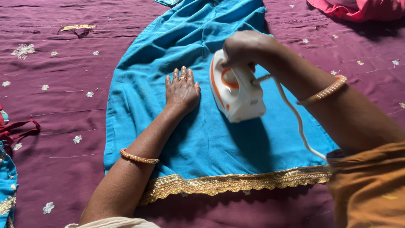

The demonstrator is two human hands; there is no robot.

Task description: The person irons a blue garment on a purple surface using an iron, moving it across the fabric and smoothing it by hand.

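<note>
A blue garment [211,139] with a gold lace hem [236,182] lies spread flat on a maroon embroidered bedsheet [63,126]. My left hand [182,90] presses palm down on the blue cloth, fingers together and pointing away from me. Just to its right, my right hand [244,47] grips the handle of a white and orange electric iron [234,90], which rests soleplate down on the garment. The iron's white cord [295,116] trails back under my right forearm toward my body. Both wrists wear gold bangles.
A pink-red cloth [358,9] is bunched at the far right corner. More clothing, blue with gold trim and dark red straps [8,169], lies at the left edge. My orange sleeve [371,185] fills the lower right.
</note>
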